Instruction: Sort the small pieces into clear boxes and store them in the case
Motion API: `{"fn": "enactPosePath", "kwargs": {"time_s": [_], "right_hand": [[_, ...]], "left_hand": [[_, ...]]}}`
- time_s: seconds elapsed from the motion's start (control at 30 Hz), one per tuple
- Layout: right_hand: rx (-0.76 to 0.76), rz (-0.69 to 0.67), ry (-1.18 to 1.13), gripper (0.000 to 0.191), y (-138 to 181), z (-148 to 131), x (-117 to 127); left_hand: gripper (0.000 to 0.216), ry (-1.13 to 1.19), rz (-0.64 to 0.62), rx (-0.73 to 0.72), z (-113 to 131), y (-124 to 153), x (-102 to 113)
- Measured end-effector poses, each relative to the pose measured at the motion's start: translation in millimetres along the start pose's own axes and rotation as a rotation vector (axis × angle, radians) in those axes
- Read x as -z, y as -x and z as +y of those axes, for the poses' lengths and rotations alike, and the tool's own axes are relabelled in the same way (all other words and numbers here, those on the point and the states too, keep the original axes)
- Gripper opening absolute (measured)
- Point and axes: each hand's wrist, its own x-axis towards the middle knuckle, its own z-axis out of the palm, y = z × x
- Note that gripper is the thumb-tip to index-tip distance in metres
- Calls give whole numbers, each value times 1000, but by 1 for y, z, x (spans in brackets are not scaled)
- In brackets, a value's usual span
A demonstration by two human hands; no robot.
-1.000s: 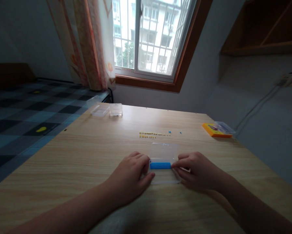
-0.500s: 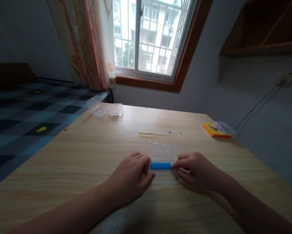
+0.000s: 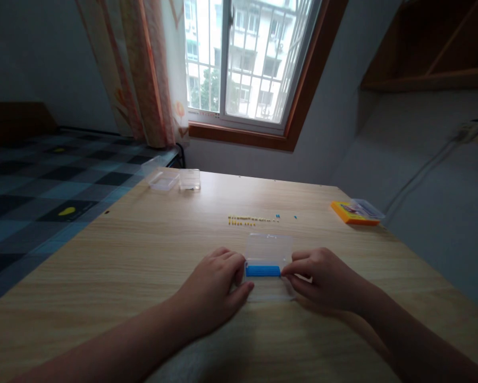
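A clear plastic box (image 3: 268, 292) lies with its lid (image 3: 268, 247) raised on the table in front of me. Inside it, a ribbed blue block (image 3: 262, 271) stretches from side to side. My left hand (image 3: 225, 282) grips the box's left edge between curled fingers and thumb. At the right end of the blue block, my right hand (image 3: 316, 276) has thumb and forefinger pinched together; whatever is between the fingertips is too small to make out. Beyond the lid are rows of tiny yellow pieces (image 3: 242, 219), with small blue pieces (image 3: 277, 216) to their right.
An orange-and-yellow box (image 3: 348, 213) with a clear lid (image 3: 368, 208) sits at the table's right edge. Two clear containers, an opened one (image 3: 164, 181) and a flatter one (image 3: 190, 180), stand at the far left corner. A bed with a checked cover (image 3: 55, 186) adjoins the left side.
My right hand's fingertips have shifted very slightly at the blue block's right end. The left hand, box and loose pieces stay as they were.
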Motion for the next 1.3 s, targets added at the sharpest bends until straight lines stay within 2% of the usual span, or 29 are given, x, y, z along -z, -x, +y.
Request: {"fn": "enactPosePath", "kwargs": {"time_s": [0.33,0.57,0.67,0.77,0.87,0.93,1.07,1.3], "right_hand": [[-3,-41,17,19,-1,0,-7],[1,-21,-14,18,-2,-2,-7],[42,69,-101,20,0,4,-2],[42,310,-154,20,1,21,1],[-51,542,-137,22,0,44,-2],[-127,630,-69,23,-4,59,-9],[-274,618,121,31,-15,82,-27],[-368,530,197,40,-39,107,-38]], "left_hand": [[18,-6,7,-5,0,0,0],[19,-6,7,-9,1,1,0],[18,-2,5,-5,2,0,1],[17,6,-1,4,1,0,2],[17,3,-5,14,1,0,2],[17,-3,-5,14,1,0,1],[17,-17,2,0,0,0,1],[17,-16,15,-7,-1,0,-1]]}}
